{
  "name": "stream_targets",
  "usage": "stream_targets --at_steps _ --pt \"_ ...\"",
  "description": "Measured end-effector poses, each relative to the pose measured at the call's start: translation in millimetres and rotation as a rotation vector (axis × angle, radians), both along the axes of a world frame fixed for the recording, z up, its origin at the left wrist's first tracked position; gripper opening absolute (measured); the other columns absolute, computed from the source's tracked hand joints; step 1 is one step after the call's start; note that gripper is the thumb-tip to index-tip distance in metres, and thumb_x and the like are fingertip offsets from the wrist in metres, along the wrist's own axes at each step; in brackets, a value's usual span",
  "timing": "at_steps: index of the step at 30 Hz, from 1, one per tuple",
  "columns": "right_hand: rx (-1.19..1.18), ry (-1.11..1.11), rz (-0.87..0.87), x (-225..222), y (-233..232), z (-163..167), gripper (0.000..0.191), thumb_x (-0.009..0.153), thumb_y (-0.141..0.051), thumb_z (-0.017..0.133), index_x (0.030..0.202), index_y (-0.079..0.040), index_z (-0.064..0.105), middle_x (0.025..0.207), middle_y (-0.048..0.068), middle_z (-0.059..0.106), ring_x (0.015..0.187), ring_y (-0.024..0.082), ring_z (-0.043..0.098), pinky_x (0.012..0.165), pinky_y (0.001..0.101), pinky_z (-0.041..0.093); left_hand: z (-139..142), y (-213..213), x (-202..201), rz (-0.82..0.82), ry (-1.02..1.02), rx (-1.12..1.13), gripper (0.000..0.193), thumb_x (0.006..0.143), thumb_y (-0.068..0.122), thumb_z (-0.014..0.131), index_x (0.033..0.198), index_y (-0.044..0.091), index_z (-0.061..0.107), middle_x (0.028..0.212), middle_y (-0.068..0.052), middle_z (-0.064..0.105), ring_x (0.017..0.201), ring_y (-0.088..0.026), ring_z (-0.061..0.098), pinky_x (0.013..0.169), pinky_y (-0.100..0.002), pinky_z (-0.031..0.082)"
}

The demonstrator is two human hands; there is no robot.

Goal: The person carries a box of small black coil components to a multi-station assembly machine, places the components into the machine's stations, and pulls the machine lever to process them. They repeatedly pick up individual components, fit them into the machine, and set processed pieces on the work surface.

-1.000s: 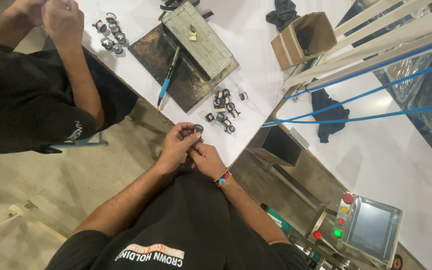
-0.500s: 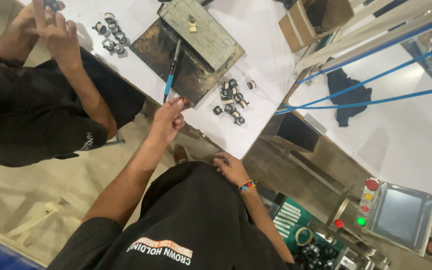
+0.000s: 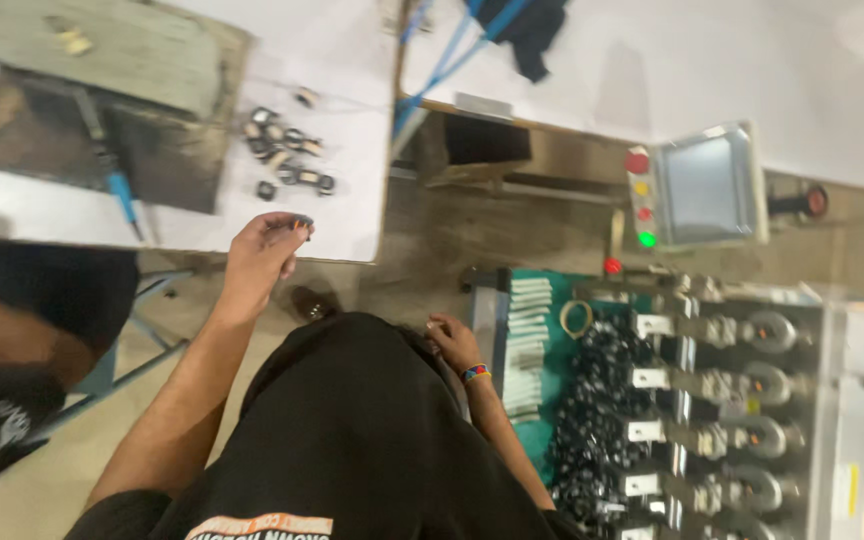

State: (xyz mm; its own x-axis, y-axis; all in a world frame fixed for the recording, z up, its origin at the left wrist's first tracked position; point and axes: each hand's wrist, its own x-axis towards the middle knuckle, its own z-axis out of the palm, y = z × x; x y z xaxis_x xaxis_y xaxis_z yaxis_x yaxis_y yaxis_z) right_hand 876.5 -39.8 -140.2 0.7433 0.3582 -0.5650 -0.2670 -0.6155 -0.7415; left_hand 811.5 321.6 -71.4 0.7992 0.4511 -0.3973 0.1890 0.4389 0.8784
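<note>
My left hand (image 3: 260, 255) is raised at the front edge of the white table (image 3: 352, 205), its fingers closed on a small dark metal part (image 3: 301, 222). A loose heap of similar small metal parts (image 3: 285, 160) lies on the table just beyond it. My right hand (image 3: 452, 342), with a coloured wristband, hangs low beside my black shirt, close to the left edge of a green tray (image 3: 552, 295). Its fingers are loosely curled and blurred, so I cannot tell whether anything is in them.
A dark metal plate (image 3: 157, 160) and a blue-handled tool (image 3: 124, 195) lie on the table. At the right stand a machine with several metal clamps (image 3: 747, 400), a pile of black parts (image 3: 602, 430), stacked white strips (image 3: 527, 340) and a screen panel (image 3: 707, 185). A co-worker in black (image 3: 22, 350) sits at the left.
The view has swung to the right, onto the machine. My hands have parted: the left stays at the table edge with the part, the right has dropped toward the green tray.
</note>
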Motion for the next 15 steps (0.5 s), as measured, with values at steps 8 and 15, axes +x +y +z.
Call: stream_targets --at_steps 8,15 --pt "-0.007 -0.054 -0.87 -55.7 -140.1 -1.0 0.038 0.096 -0.028 0.068 0.129 -0.009 0.062 0.09 0.011 0.073 0.072 0.016 0.069 0.06 0.0285 0.055 -36.4 -144.5 19.7 -0.502 0.094 0.351 0.045 0.088 0.016 0.079 0.125 -0.002 0.06 0.11 -0.006 0.074 0.065 0.0 0.057 0.053 -0.022 0.05" --pt "-0.556 -0.435 -1.236 -111.6 -239.4 -6.3 0.037 0.091 -0.028 0.077 0.121 -0.008 0.071 0.089 0.008 0.075 0.076 0.021 0.068 0.072 0.0352 0.053 -43.9 -233.3 12.6 -0.669 0.099 0.546 0.044 0.089 0.015 0.08 0.124 -0.001 0.06 0.111 -0.009 0.075 0.06 -0.006 0.057 0.051 -0.024 0.049"
